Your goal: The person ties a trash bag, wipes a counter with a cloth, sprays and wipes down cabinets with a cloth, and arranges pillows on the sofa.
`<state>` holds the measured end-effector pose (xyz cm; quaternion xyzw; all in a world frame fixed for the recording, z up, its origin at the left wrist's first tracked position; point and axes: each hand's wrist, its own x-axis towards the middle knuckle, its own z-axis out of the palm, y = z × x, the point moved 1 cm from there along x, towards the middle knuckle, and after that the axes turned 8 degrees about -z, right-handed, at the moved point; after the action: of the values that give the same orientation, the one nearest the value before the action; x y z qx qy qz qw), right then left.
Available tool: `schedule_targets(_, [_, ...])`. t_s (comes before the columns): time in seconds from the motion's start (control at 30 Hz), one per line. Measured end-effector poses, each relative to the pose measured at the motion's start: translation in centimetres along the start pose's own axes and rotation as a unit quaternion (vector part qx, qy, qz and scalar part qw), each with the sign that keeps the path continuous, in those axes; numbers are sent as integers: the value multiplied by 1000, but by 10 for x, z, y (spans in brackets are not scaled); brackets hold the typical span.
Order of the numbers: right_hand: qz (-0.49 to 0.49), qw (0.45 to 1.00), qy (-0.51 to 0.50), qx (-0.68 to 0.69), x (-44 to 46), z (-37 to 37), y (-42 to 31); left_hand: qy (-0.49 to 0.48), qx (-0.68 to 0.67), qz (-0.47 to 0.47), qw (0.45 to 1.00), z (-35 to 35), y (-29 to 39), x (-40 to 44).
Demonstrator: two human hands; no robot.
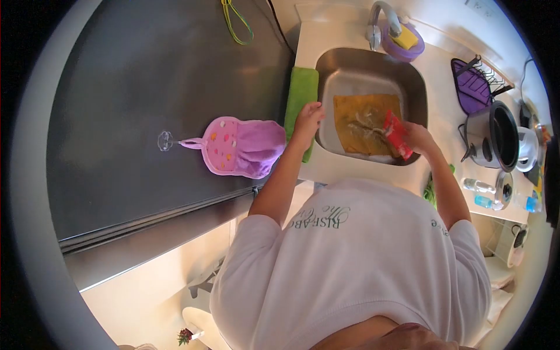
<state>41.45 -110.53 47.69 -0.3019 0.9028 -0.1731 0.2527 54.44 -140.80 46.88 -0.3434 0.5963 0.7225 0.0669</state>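
Note:
A wet-looking yellow-brown cloth (350, 131) lies spread on the bottom of the metal sink (332, 76). Pale powder is scattered in a patch over its middle. My right hand (417, 140) grips a red packet (396, 135), tilted low over the cloth's right side. My left hand (308, 121) is at the sink's left rim, beside a folded green towel (302, 87). Its fingers are loosely bent and slightly apart, with nothing visible in them.
A faucet (375, 26) stands behind the sink, beside a purple bowl (404, 49) with a yellow sponge (406, 38). On the right are a dish rack (491, 73), a dark pot (487, 140) and bottles (479, 186). A pink hanging hand towel (256, 146) lies left on the dark surface.

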Motion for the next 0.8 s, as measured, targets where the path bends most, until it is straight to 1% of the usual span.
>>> schedule_targets(0.07, [60,997,18,41,-19,-21,-7,5,-2,-7,1000,1,1,-2])
schedule_targets(0.17, [77,993,84,-15,-20,-24,22,6,3,-20,1000,6,1,-3])
schedule_targets(0.27, [-2,969,213,122,-21,-13,46,-3,7,-28,1000,11,2,0])
schedule_targets(0.37, [24,947,246,207,-29,-12,47,-3,14,-22,1000,15,10,1])
schedule_targets(0.4, [-50,863,251,436,-8,19,85,-1,17,-19,1000,16,13,-1])
schedule_targets(0.5, [-27,757,315,571,-13,4,67,9,16,-25,1000,13,17,-1])
schedule_targets(0.6, [-54,731,419,536,12,-16,76,23,9,-28,999,8,17,-5])
schedule_targets(0.63, [-68,721,452,521,22,-30,76,22,9,-28,999,7,15,-3])
schedule_targets(0.67, [-64,723,487,486,32,-45,75,23,10,-29,999,5,12,-3])
schedule_targets(0.77, [-86,694,563,441,79,-87,96,25,8,-40,999,3,7,-8])
schedule_targets(0.8, [-94,651,581,479,99,-97,105,26,5,-42,999,3,5,-11])
